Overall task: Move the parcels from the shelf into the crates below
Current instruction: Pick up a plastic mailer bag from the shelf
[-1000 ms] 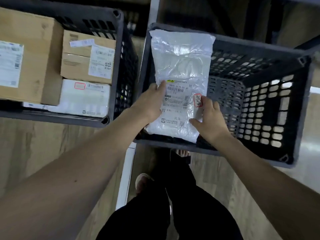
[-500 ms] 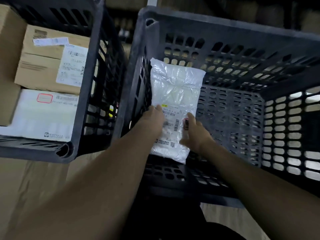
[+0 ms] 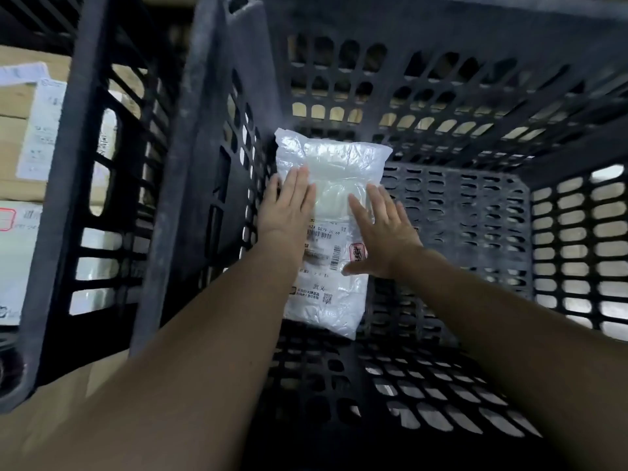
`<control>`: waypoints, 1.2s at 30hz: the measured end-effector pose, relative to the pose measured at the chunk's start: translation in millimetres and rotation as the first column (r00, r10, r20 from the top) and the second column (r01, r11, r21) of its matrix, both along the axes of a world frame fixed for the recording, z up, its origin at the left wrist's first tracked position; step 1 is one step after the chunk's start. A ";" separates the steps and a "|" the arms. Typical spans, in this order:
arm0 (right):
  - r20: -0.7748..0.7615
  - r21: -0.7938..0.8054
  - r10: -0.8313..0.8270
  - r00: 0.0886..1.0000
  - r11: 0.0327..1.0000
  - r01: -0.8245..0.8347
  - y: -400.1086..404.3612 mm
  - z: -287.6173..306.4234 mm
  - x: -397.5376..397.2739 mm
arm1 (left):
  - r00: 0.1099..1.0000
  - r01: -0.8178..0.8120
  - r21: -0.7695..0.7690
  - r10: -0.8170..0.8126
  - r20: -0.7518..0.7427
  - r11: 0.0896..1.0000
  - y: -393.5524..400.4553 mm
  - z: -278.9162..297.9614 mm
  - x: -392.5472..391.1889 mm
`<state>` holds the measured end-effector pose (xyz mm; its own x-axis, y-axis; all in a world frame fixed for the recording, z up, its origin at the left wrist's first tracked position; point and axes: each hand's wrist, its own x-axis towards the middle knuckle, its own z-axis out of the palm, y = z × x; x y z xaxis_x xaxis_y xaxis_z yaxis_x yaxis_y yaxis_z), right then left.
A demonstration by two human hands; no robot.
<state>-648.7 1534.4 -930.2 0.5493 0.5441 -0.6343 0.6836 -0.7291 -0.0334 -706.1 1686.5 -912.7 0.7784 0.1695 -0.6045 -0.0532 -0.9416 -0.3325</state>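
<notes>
Down against the dark crate's (image 3: 217, 158) left wall, the white parcel (image 3: 334, 171) now lies flat, lowered from rim height, left hand (image 3: 287, 207) and right hand (image 3: 382, 229) spread flat atop it, ready for release.

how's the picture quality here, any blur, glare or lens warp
Head view: dim overall, with the white plastic parcel the brightest thing and its label partly legible; the crate walls bow outward from the wide-angle lens; the cardboard boxes at the left edge are smeared, their labels unreadable; both forearms look soft.
</notes>
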 end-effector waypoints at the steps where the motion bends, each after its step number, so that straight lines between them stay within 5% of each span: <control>1: -0.032 0.005 0.007 0.999 1.000 -0.007 1.2 -4.2 1.5 | 0.999 -0.010 0.008 0.011 -0.040 1.000 1.2 -4.5 -0.2; 6: -0.081 0.021 0.043 0.996 0.999 -0.041 5.5 -16.0 7.2 | 0.980 -0.095 -0.038 0.087 -0.176 0.995 6.5 -18.6 4.8; 15: -0.073 -0.070 0.250 0.966 0.964 -0.255 -18.9 -4.3 -14.0 | 0.979 -0.131 -0.052 0.121 -0.162 0.990 -3.2 -10.2 -15.8; 27: -0.154 -0.048 0.240 0.958 0.967 -0.250 -27.5 -8.1 -13.8 | 0.967 -0.102 -0.053 0.086 -0.239 0.993 -12.9 -6.6 -12.2; 31: -0.100 0.021 0.215 0.971 0.977 -0.214 -17.5 -4.2 9.3 | 0.985 -0.150 -0.160 0.134 -0.107 0.976 -4.7 8.0 18.7; 36: 0.002 -0.024 0.235 0.972 0.972 -0.235 -4.5 -12.2 43.7 | 0.991 -0.021 -0.047 0.015 -0.131 0.999 12.6 -10.0 32.7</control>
<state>-605.0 1529.9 -942.4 0.4109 0.6429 -0.6464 0.8359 -0.5486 -0.0143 -673.4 1699.1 -922.6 0.6891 0.1512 -0.7087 -0.0760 -0.9575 -0.2782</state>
